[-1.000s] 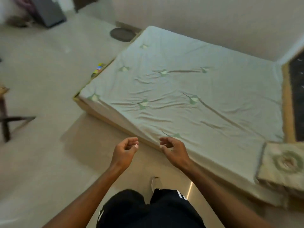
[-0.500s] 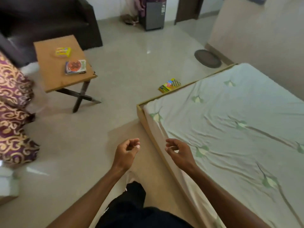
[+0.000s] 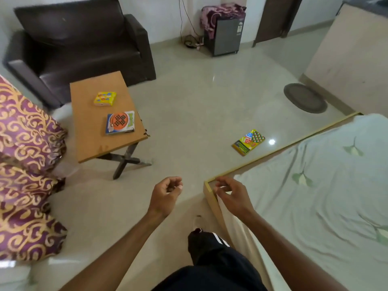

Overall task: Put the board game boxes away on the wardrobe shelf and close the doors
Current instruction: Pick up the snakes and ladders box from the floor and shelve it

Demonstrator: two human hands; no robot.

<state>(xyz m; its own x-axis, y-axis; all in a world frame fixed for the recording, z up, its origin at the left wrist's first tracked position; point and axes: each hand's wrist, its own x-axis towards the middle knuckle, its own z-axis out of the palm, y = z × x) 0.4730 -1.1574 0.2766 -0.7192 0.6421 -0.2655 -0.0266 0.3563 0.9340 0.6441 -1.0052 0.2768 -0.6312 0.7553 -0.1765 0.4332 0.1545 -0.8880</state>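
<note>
Three board game boxes are in view. A small yellow box (image 3: pixel 105 98) and a larger box with an orange disc on its lid (image 3: pixel 120 122) lie on a low wooden table (image 3: pixel 92 141). A colourful yellow box with dice on it (image 3: pixel 248 142) lies on the floor beside the bed. My left hand (image 3: pixel 165 195) and my right hand (image 3: pixel 233 196) hang in front of me above the floor, fingers loosely curled, holding nothing. No wardrobe is visible.
A dark sofa (image 3: pixel 79 45) stands behind the table. Purple and gold patterned cushions (image 3: pixel 27 169) fill the left side. The bed with a pale sheet (image 3: pixel 315 196) takes the right. A grey mini fridge (image 3: pixel 225 34) and a round mat (image 3: pixel 304 97) lie further back.
The view has swung left from the bed to the room, bringing the table, sofa and all three boxes into sight. My hands keep the same loose pose.
</note>
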